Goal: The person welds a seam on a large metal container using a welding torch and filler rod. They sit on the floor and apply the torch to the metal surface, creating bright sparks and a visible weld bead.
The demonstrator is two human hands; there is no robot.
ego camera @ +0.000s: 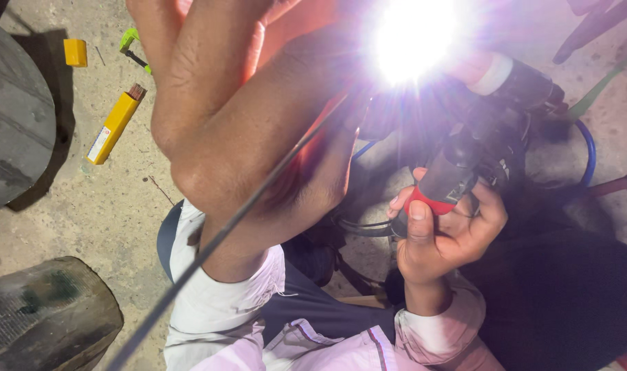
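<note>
Head view, looking down at both hands over a concrete floor (114, 206). Right hand (451, 230) has its grip clenched round a black welding electrode holder (458, 172) with a red collar, thumb up along the collar, holder angled up toward a white arc flare (413, 31) at top centre. Left hand (210, 89) is raised close to the lens, back of hand toward camera, fingers curled; whether its grip has anything in it I cannot tell. Thin dark rod (224, 230) runs diagonally from lower left up toward the flare, crossing in front of the left wrist. Blue hose (588, 151) loops at right, behind the holder. On the floor at left: yellow electrode box (113, 125), open end showing rod tips, small yellow block (75, 52) above it, well apart. Worn tyre (14, 117) at left edge.
</note>
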